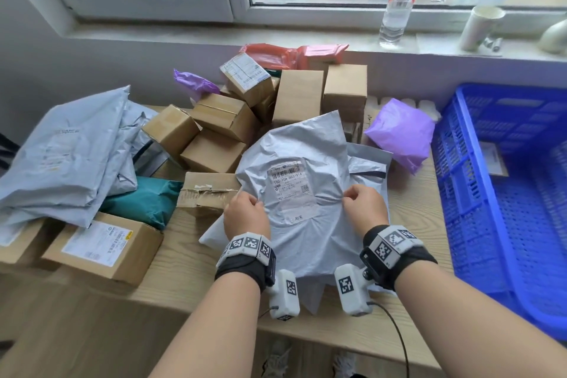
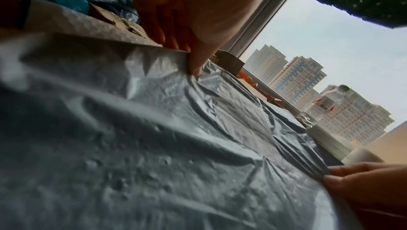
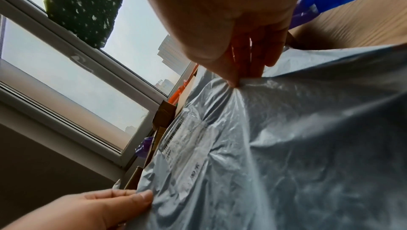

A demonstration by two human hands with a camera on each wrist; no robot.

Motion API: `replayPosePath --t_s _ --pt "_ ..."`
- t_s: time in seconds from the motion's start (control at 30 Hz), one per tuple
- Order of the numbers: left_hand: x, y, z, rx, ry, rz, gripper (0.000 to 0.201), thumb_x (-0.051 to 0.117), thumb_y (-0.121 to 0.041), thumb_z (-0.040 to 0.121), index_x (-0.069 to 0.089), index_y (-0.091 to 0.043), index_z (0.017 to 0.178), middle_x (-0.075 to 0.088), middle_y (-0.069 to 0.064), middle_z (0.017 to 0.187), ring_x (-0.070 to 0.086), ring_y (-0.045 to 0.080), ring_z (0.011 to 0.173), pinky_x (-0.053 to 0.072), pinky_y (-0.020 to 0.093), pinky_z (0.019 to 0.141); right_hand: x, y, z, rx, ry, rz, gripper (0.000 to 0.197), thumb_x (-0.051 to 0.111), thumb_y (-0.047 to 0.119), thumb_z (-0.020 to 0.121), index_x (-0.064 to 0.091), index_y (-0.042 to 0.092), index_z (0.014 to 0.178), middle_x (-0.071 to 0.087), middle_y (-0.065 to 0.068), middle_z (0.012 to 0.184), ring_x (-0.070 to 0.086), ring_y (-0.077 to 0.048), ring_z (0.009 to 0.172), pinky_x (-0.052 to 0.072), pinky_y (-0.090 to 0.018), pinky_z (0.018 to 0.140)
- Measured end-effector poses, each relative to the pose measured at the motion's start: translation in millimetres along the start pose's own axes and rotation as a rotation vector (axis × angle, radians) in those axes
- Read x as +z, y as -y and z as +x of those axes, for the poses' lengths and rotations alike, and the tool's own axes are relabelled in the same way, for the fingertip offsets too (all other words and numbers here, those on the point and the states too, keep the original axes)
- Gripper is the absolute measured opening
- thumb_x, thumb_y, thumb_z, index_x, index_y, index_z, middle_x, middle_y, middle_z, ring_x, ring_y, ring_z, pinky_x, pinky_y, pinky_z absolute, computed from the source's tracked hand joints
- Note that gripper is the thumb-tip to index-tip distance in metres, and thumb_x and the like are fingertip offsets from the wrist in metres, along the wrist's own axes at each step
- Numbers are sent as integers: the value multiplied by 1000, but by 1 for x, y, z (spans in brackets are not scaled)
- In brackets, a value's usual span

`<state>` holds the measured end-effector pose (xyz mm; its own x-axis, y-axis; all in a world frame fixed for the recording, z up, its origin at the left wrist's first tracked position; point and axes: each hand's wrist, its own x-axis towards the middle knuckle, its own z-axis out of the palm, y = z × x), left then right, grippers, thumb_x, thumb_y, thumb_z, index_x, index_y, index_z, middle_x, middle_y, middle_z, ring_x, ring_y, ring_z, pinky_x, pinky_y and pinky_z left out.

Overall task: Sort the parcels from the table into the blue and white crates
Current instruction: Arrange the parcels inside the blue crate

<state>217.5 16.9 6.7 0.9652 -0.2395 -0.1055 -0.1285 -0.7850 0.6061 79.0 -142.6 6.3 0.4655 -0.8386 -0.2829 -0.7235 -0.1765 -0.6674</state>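
Grey poly mailer (image 1: 310,202) sits at the desk (image 1: 171,273) front, label up, partly over the cardboard boxes (image 1: 214,132) behind it. Your left hand (image 1: 245,212) pinches its left edge, thumb and fingertips closed on the plastic; your right hand (image 1: 365,205) pinches the right edge the same way. Both grips are closed on the mailer. Blue crate (image 1: 506,193) stands on your right, just beside a purple parcel (image 1: 402,129).

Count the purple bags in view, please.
2: one purple bag right of the boxes, near the blue crate; another behind them. More may be hidden.
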Motion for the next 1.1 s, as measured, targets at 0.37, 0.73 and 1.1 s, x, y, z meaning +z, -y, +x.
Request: replayPosePath --t_s 0.37,0.73,1.1 --pt "-37 -14 -15 50 -55 -339 25 76 -24 84 65 -10 66 64 0 67 57 21 67 38 27 61 -36 18 -26 -84 -210 207 12 59 2 84 63 13 81 62 -1 80 60 -28 86 44 -34 76" --pt "-97 -91 -14 337 -83 -639 11 73 -23 87 78 -13 86 68 -3 68 59 13 64 47 25 65 -104 66 -41 -192 -359 432 19 63 10 87 69 13 104 70 -5 91 65 -21 89 50 -34 83" --pt "-135 -145 -16 491 -35 -807 23 71 -16 83 69 -38 79 66 -10 67 62 18 66 58 47 77 -162 89 -66 -269 -534 554 13 67 7 83 68 20 80 62 -1 72 55 -16 66 54 -43 71"
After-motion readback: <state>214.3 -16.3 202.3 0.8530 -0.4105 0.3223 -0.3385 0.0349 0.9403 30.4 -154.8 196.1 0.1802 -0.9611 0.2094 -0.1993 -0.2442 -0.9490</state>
